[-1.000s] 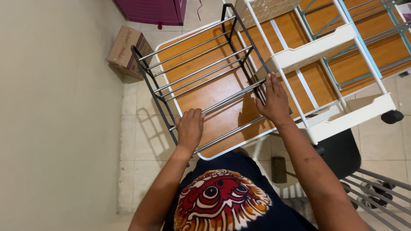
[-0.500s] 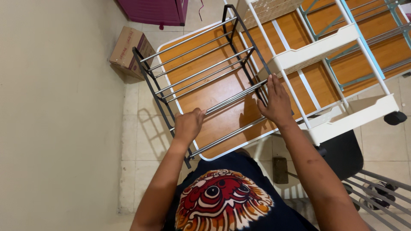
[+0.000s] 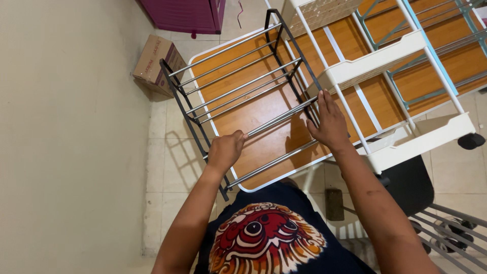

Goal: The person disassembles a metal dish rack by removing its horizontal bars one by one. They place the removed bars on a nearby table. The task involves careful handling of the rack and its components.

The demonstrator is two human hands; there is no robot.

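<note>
1. On the tiled floor beside the wall, a metal rack [image 3: 243, 96] stood upright, with black end frames and silver cross-bars, directly in front of the person.
2. The left hand [image 3: 225, 150] was curled closed around the near end of a silver bar [image 3: 279, 116], knuckles up, close to the black end frame [image 3: 185, 109] on the left.
3. The right hand [image 3: 329, 123] lay mostly open and flat, fingers extended over the far end of the same bar, beside the black end frame on the right; whether it actually gripped could not be determined.
4. A white shelf unit [image 3: 378, 63] stood touching or just beside the rack on the right; a cardboard box [image 3: 153, 61] sat near the wall behind.
5. Handling assessment: the rack appeared light and rigid, as thin tube construction usually is. The polished bars were likely slippery and might rotate or pull out of their sockets.
6. The black end frames appeared the firmer points for taking hold.
</note>
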